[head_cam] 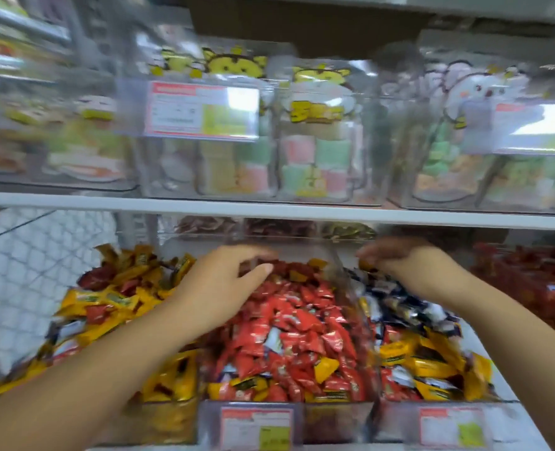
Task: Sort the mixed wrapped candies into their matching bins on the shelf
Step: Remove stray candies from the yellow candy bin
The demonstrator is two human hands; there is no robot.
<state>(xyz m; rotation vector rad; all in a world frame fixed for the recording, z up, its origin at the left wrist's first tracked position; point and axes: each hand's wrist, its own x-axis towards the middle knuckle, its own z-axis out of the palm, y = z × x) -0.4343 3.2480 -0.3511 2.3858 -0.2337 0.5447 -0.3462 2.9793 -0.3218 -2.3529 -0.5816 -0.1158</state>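
You are reaching both bare arms into a row of clear plastic bins on the lower white shelf (500, 382). Your left hand (224, 284) is hovering over the back of the middle clear bin (334, 421), with the thumb stretched out and the fingers (263, 253) loosely extended. They are motion-blurred, and nothing is showing in their grasp. Below it, red wrapped candies (289, 327) are filling that bin, with a few yellow and white ones mixed in.

Your right hand (412, 265) is hanging over the dark blue and white wrapped candies (396, 304) at the back of the right clear bin (396, 424), fingers curling downward. A small yellow piece (365, 265) is sitting right at the tips, but blur is hiding whether you are pinching it.

The left clear bin (172, 418) is holding mostly yellow wrapped candies (113, 301), with some red ones among them. Red-bordered price labels (256, 428) are facing you on the bin fronts. On the shelf above, pastel packaged sweets (315, 157) are standing in clear containers.
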